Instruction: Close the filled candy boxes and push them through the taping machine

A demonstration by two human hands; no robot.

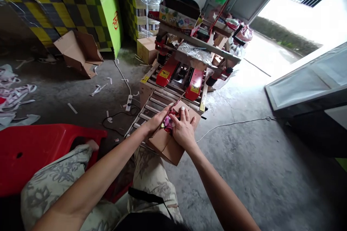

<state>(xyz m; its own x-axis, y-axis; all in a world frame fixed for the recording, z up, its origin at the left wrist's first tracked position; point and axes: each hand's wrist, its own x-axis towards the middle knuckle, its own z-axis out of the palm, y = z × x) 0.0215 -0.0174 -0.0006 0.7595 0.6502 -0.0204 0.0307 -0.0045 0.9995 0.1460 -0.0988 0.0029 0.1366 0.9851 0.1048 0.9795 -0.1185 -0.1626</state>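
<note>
An open cardboard box (pixel 172 148) lies between the person's hands, over the roller conveyor's (pixel 145 116) near end. The right hand (pixel 184 127) spreads its fingers apart across the colourful packets (pixel 167 122) inside; the left hand (pixel 158 120) touches its left side, grip unclear.

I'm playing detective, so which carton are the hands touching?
The open brown carton over the roller conveyor: the left hand and right hand are on it. Neither touches the gaping floor carton, the printed carton or the carton beside the carton sealer.
</note>
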